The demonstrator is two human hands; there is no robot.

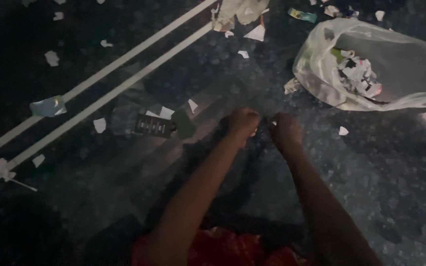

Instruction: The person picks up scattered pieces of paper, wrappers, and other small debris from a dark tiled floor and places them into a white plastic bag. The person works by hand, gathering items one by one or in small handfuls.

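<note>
Both my arms reach down over a dark speckled floor [380, 172]. My left hand [242, 121] and my right hand [285, 129] are closed and close together, with a small pale scrap showing between them; what they grip is too small and dim to tell. A clear plastic bag [400, 44] lies open on its side to the upper right of my hands, with crumpled paper scraps [358, 74] inside it.
Torn white paper bits lie scattered over the floor. Two white lines [99, 83] run diagonally across the left. A dark tag [153, 126] with a green piece lies left of my hands, and a bluish wrapper [48, 106] farther left. Red cloth [223, 249] shows at the bottom.
</note>
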